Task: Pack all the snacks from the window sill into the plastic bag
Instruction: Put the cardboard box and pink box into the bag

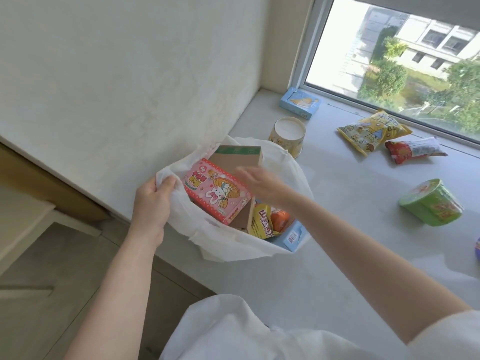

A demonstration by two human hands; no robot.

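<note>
A white plastic bag (228, 245) sits open at the sill's near-left edge. My left hand (153, 201) grips its left rim. My right hand (259, 183) hovers over the bag's mouth with fingers loosely spread, holding nothing. Inside lie a pink rabbit-print box (215, 190), a brown and green box (236, 154), a yellow packet (262, 222), an orange packet (280, 219) and a light-blue box (293, 236). On the sill remain a yellow paper cup (288, 136), a blue box (300, 102), a yellow bag (371, 131), a red packet (413, 149) and a green bowl (431, 203).
The grey window sill (337, 242) runs along the window (389, 61) to the right. A white wall (130, 74) closes its left end. A purple item (477, 246) peeks in at the right edge. Below left are a wooden ledge and the floor.
</note>
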